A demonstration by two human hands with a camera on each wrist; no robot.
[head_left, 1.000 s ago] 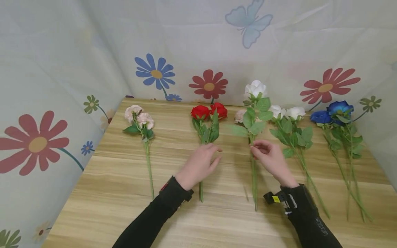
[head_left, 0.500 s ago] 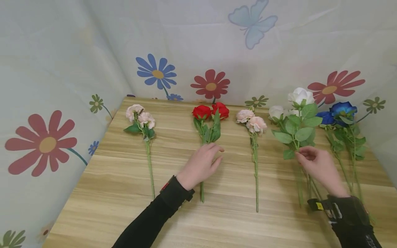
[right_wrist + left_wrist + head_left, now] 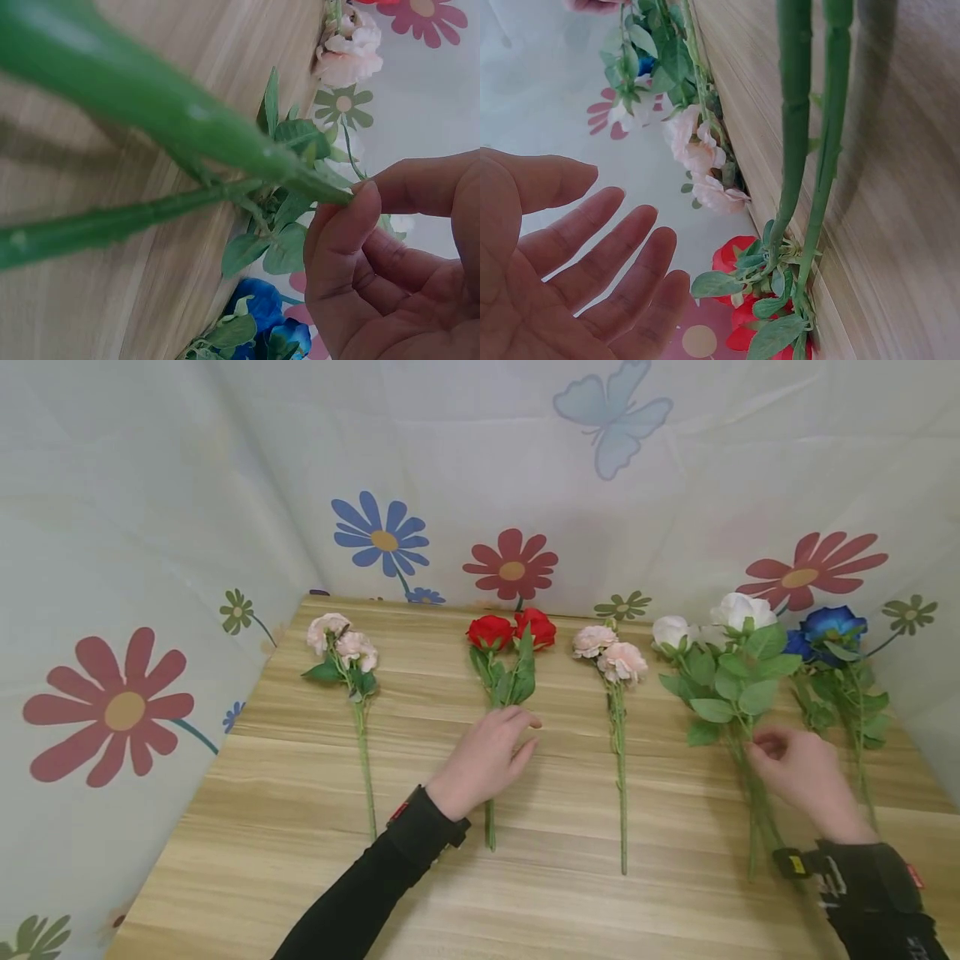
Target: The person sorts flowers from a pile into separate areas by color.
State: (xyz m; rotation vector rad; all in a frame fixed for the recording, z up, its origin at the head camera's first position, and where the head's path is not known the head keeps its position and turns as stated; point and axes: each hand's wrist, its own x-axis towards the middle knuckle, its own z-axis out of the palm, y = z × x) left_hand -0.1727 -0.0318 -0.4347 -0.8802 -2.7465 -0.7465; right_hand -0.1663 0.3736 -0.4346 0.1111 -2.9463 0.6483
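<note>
My right hand (image 3: 806, 772) pinches the green stem of a white rose (image 3: 742, 612) between thumb and fingertips, as the right wrist view confirms. That rose overlaps other white roses (image 3: 672, 632) lying at the right of the table. My left hand (image 3: 486, 756) hovers over the stems of two red roses (image 3: 491, 632), its fingers relaxed and holding nothing. In the left wrist view the left palm (image 3: 570, 277) faces the camera, apart from the red roses' stems (image 3: 795, 112).
Pale pink flowers (image 3: 621, 662) lie between the red and white ones. Another pink stem (image 3: 356, 649) lies at far left. Blue roses (image 3: 832, 625) are at far right, beside the right hand. A printed curtain (image 3: 450, 427) backs the wooden table (image 3: 285, 877).
My right hand has carried the white rose rightward from over the pink flowers and lowered it onto the white roses. The left hand has stayed in place.
</note>
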